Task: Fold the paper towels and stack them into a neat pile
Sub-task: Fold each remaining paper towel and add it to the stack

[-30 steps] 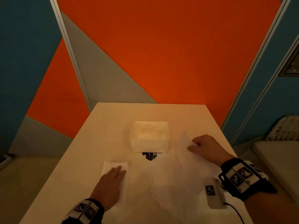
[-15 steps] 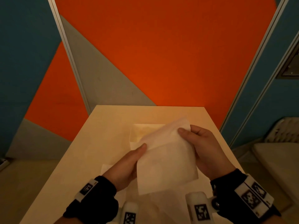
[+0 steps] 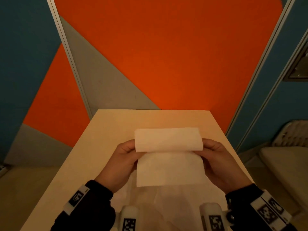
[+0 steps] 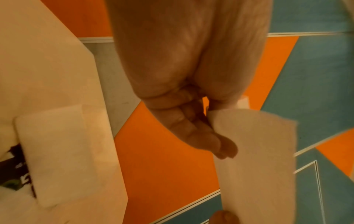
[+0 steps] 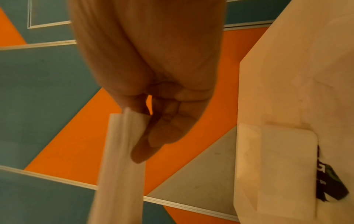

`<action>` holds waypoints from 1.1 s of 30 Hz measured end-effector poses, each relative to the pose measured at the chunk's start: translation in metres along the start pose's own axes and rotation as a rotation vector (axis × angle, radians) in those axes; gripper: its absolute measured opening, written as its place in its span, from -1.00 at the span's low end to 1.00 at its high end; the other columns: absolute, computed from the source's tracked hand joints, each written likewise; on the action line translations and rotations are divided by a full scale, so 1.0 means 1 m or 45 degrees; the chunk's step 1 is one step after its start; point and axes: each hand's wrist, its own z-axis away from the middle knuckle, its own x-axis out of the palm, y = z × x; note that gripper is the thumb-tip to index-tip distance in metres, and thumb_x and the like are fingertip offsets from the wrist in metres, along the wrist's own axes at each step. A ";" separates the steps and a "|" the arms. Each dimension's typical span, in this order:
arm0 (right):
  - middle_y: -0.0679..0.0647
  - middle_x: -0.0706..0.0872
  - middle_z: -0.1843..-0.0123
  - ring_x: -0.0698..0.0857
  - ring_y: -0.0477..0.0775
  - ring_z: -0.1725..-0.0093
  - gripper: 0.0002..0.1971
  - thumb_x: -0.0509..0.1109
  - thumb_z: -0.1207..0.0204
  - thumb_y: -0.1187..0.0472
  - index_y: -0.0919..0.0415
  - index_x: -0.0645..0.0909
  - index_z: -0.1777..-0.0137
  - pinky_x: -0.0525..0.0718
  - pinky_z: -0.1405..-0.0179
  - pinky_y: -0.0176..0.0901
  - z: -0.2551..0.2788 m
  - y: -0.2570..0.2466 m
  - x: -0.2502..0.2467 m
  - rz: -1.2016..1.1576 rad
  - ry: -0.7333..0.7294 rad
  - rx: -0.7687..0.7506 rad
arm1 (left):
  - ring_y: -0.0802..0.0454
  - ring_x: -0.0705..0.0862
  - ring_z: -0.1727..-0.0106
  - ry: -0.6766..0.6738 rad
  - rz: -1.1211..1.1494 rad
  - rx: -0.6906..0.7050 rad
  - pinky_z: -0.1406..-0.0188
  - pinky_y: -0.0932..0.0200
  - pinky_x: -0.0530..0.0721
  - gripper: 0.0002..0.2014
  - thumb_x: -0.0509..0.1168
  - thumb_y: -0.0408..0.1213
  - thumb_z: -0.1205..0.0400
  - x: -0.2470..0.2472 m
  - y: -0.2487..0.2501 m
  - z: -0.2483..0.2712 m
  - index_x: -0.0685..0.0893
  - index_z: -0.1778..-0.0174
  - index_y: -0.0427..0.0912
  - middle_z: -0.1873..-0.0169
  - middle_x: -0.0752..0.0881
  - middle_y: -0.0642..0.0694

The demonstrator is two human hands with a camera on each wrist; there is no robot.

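Both hands hold one white paper towel (image 3: 169, 157) up in the air above the table (image 3: 106, 130). Its upper part is folded over toward me and a lower flap hangs down. My left hand (image 3: 124, 157) pinches the towel's left edge, and my right hand (image 3: 215, 157) pinches the right edge. The left wrist view shows the fingers (image 4: 201, 136) against the sheet (image 4: 256, 159). In the right wrist view the fingers (image 5: 162, 131) hold the towel (image 5: 122, 151) edge-on. More unfolded towel (image 3: 166, 202) lies on the table beneath the hands.
A white rectangular box (image 4: 55, 151) stands on the table past the hands, also visible as the box (image 5: 277, 174) in the right wrist view, with a dark tag (image 5: 329, 186) beside it. An orange, grey and teal wall (image 3: 166, 55) rises behind the table. A light seat (image 3: 286, 164) stands at right.
Both hands lifted the towel off the table. From a tilted sheet half a second ago, it is now level, with its top part folded over toward me.
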 end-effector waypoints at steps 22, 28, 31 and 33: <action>0.24 0.80 0.10 0.78 0.23 0.10 -0.48 0.35 -0.52 0.49 -0.07 0.45 -0.33 0.76 0.10 0.16 -0.003 -0.021 0.006 0.303 0.103 -0.111 | -0.01 0.74 0.13 -0.096 -0.227 0.066 0.08 0.13 0.73 -0.74 0.44 -0.55 -0.46 -0.006 0.009 -0.001 0.83 0.12 -0.08 0.08 0.80 0.01; 0.17 0.76 0.20 0.75 0.30 0.16 -0.51 0.39 -0.51 0.49 -0.05 0.45 -0.29 0.74 0.16 0.20 -0.012 -0.046 0.011 0.730 -0.209 -0.111 | 0.07 0.62 -0.33 -0.585 -0.433 -0.138 -0.38 0.03 0.50 -0.69 0.45 -0.17 -0.40 -0.004 0.022 0.002 0.80 -0.07 0.10 -0.22 0.72 0.07; 0.49 0.65 0.07 0.69 0.43 0.17 -0.52 0.42 -0.51 0.47 -0.05 0.47 -0.28 0.65 0.21 0.15 -0.019 -0.047 0.020 0.840 -0.367 -0.089 | 0.16 0.61 -0.33 -0.654 -0.567 -0.142 -0.41 0.07 0.45 -0.70 0.47 -0.32 -0.50 0.006 0.018 -0.001 0.78 -0.13 0.05 -0.22 0.72 0.11; 0.52 0.63 0.06 0.67 0.38 0.21 -0.54 0.43 -0.51 0.46 -0.03 0.49 -0.26 0.62 0.20 0.15 -0.025 -0.040 0.022 0.821 -0.376 -0.081 | 0.15 0.66 -0.26 -0.567 -0.584 -0.143 -0.31 0.14 0.58 -0.68 0.43 -0.44 -0.53 0.010 0.012 -0.003 0.78 -0.14 -0.01 -0.18 0.75 0.10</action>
